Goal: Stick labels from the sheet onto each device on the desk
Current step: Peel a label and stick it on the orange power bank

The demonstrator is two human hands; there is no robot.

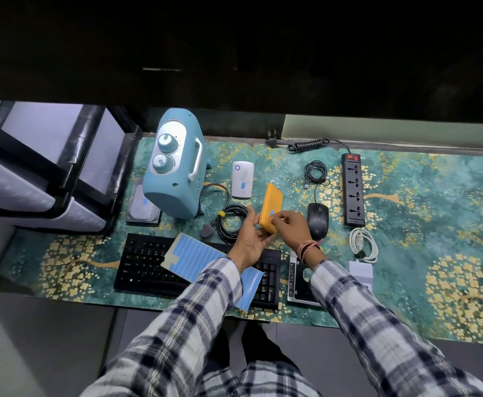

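My left hand (250, 239) grips the near end of an orange power bank (271, 203), tilted up off the desk. My right hand (290, 224) pinches a small blue label (271, 214) against the orange face. The sheet of blue labels (197, 260) lies across a black keyboard (145, 262), partly under my left sleeve. A white pocket device (243, 179) and a hard drive (144, 207) each carry a blue label. A teal heater (174, 164) stands at the back left.
A black mouse (318, 219), a black power strip (354, 190), coiled black cables (231, 222), a white cable (363, 243), a white adapter (362, 272) and a silver drive caddy (300, 282) lie on the green patterned desk mat (435, 224). A drawer unit (48, 167) stands left.
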